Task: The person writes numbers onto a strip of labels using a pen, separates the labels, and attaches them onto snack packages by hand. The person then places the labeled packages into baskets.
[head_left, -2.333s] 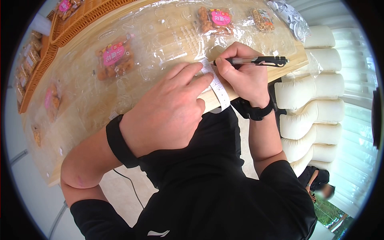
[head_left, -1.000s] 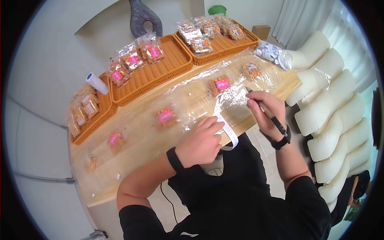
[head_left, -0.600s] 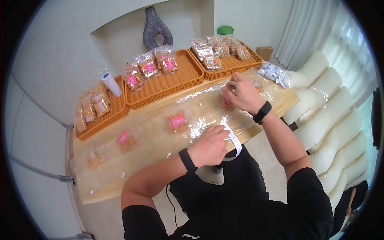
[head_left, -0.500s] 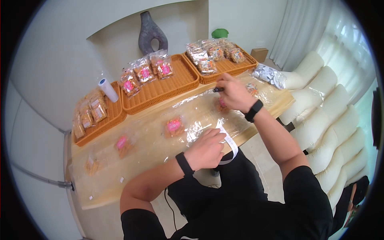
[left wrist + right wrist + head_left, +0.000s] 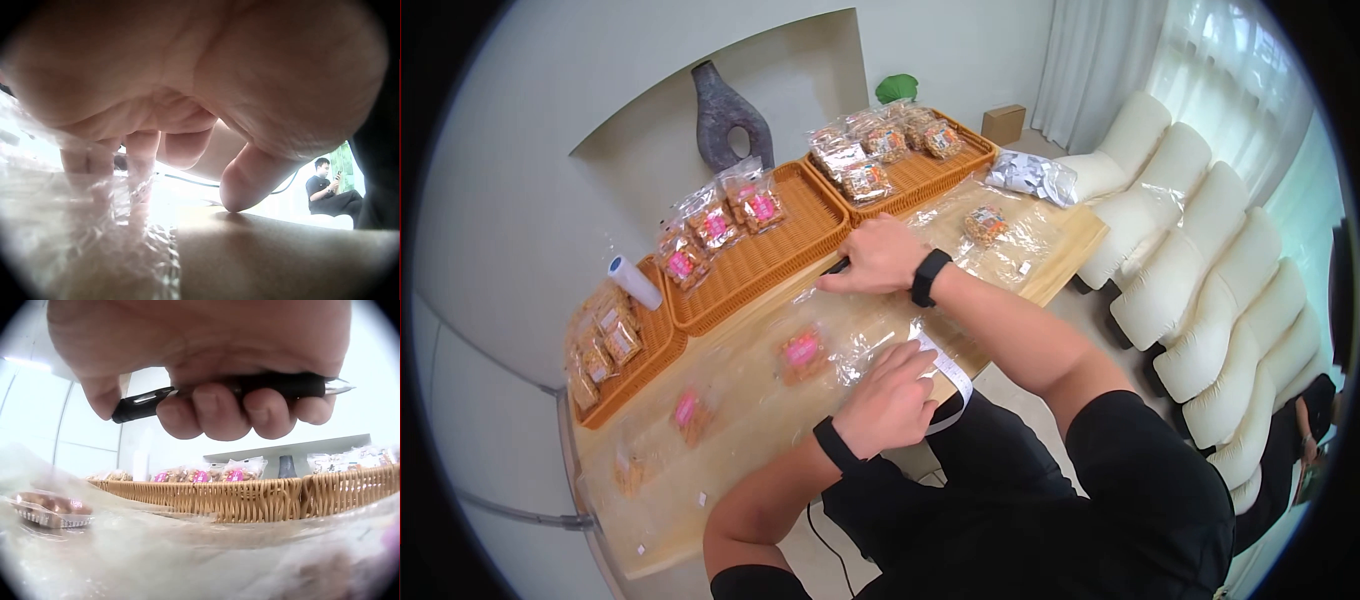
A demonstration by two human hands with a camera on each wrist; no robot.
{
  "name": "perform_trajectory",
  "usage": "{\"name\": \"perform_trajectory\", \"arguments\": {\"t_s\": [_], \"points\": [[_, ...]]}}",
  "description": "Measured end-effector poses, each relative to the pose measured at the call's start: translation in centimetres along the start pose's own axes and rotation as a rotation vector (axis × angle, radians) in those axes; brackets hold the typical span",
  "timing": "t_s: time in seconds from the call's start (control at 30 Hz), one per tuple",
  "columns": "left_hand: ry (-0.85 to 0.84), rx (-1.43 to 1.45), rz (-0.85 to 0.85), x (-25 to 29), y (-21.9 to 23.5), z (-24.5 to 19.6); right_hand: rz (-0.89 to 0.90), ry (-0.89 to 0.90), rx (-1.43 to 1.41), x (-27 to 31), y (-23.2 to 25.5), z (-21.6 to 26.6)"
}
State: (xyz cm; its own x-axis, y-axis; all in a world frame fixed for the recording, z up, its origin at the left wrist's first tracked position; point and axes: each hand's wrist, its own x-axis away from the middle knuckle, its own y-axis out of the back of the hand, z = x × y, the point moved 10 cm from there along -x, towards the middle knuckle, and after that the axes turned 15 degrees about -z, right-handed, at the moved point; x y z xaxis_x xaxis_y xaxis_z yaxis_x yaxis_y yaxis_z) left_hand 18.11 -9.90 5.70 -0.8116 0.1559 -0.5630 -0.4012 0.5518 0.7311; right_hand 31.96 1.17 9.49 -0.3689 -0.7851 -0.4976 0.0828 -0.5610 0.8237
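Observation:
The left hand (image 5: 888, 400) rests on the table's near edge, fingers extended over the upper end of a white paper strip (image 5: 945, 368), which curls down over the edge. In the left wrist view the left hand (image 5: 187, 94) has fingertips on clear film (image 5: 81, 250) and its thumb on the wood. The right hand (image 5: 880, 257) is above the film near the middle basket. Seen from the right wrist, the right hand (image 5: 206, 362) curls its fingers round a black pen (image 5: 281, 385), silver tip exposed. A pink-labelled snack pack (image 5: 802, 350) lies left of both hands.
Wicker baskets (image 5: 770, 270) holding snack packs line the table's back. A white roll (image 5: 635, 282) stands in the left one. Another pack (image 5: 984, 225) and a silvery bag (image 5: 1032, 178) lie to the right. Cream seats (image 5: 1170, 270) stand beyond; a seated person (image 5: 331, 194) is farther off.
The right hand has moved from the paper strip, over the right part of the table, and leftward to near the middle basket, keeping the pen. The left hand stays at the strip. The view has widened.

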Motion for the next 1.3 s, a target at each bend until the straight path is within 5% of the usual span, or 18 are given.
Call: {"name": "perform_trajectory", "arguments": {"t_s": [0.43, 0.5, 0.6, 0.7, 0.77, 0.9, 1.1, 1.3], "points": [[0.024, 0.029, 0.068, -0.4, -0.2, 0.0, -0.009, -0.055, 0.01, -1.2, -3.5, -0.5], [0.03, 0.031, 0.066, -0.6, 0.0, 0.0, -0.359, 0.171, 0.001, -1.0, -1.0, 1.2], [0.022, 0.026, 0.056, -0.5, -0.1, 0.0, -0.611, 0.213, -0.2, 0.3, 3.4, 1.0], [0.026, 0.017, 0.062, -0.6, 0.0, -0.1, -0.335, 0.061, -0.42, 3.0, 5.6, -0.8], [0.029, 0.022, 0.069, -0.7, 0.0, -0.2, -0.017, -0.077, -0.295, 6.5, 5.4, -2.3], [0.034, -0.001, 0.077, -0.8, -0.4, -0.1, 0.182, -0.289, -0.076, 15.5, 5.2, -4.8], [0.016, -0.023, 0.105, -0.7, -1.0, 0.0, -0.244, -0.22, -0.074, 20.4, 7.5, -1.3], [-0.006, -0.096, 0.127, -1.3, -1.0, -0.4, -0.2, -0.275, -0.081, 21.0, 6.1, -1.4]]}}
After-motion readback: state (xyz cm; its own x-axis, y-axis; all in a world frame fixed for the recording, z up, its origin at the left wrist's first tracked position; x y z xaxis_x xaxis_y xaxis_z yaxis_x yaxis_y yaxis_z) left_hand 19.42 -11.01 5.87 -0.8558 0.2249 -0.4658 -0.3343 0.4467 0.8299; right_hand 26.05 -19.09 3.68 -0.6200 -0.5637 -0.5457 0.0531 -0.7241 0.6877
